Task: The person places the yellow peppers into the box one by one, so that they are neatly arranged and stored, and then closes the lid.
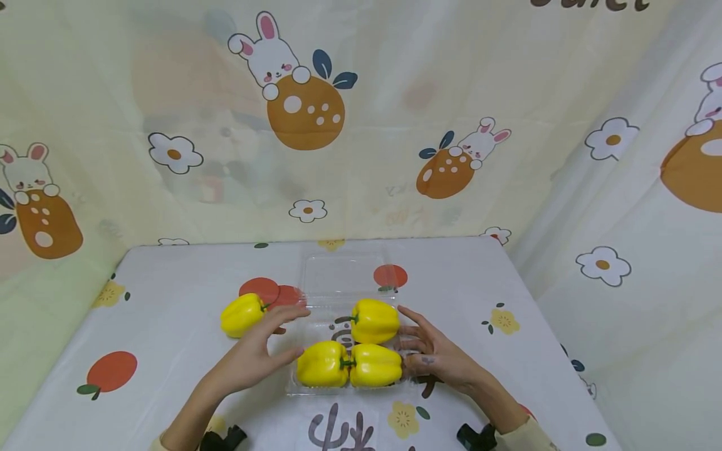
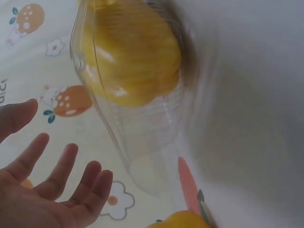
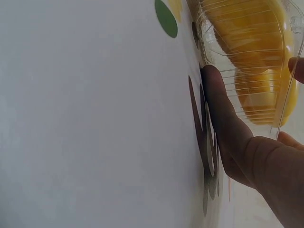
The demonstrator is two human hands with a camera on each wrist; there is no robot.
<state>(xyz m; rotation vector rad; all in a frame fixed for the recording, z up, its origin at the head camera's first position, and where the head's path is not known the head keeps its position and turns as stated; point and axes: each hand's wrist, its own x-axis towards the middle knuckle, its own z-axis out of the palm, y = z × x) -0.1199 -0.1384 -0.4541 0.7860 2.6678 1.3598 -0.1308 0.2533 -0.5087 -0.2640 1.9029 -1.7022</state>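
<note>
A clear plastic clamshell box (image 1: 307,391) lies on the table, its lid (image 1: 338,274) folded back flat behind it. Three yellow bell peppers sit inside: one at the back right (image 1: 376,322), one at the front left (image 1: 321,364), one at the front right (image 1: 376,366). Another yellow bell pepper (image 1: 239,316) lies on the tablecloth left of the box, partly behind my left hand (image 1: 259,352). That hand is spread beside the box's left side, holding nothing. My right hand (image 1: 442,358) rests along the right wall, thumb (image 3: 218,90) low against the ribbed plastic, fingers near the rim.
The white tablecloth (image 1: 180,351) carries fruit and flower prints. A printed curtain (image 1: 361,175) rises behind the table's back edge, and another hangs at the right. Black wrist devices sit at the left wrist (image 1: 224,438) and the right wrist (image 1: 476,437).
</note>
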